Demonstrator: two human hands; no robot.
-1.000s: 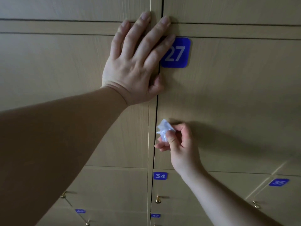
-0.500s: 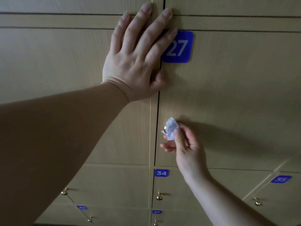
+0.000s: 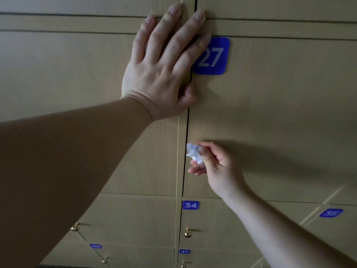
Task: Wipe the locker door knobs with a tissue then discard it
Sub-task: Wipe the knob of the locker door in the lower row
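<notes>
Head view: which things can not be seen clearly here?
- Knob of door 27: hidden behind the tissue and right hand.
- Label at lower right: blurred.
- Label at lower left: too small.
- Bin: outside the frame.
- Left hand covers the door seam.

Door plates [image 3: 211, 56]: 27, 34, perhaps 35

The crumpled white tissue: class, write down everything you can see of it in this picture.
The crumpled white tissue is a small, thin, creased wad of pale, slightly bluish paper. The right hand pinches it between thumb and forefinger, with the other fingers loosely curled beneath. It sits against the left edge of the tan wood-grain locker door numbered 27, beside the dark vertical gap between doors. The knob there is hidden behind the tissue, so contact cannot be confirmed.
</notes>
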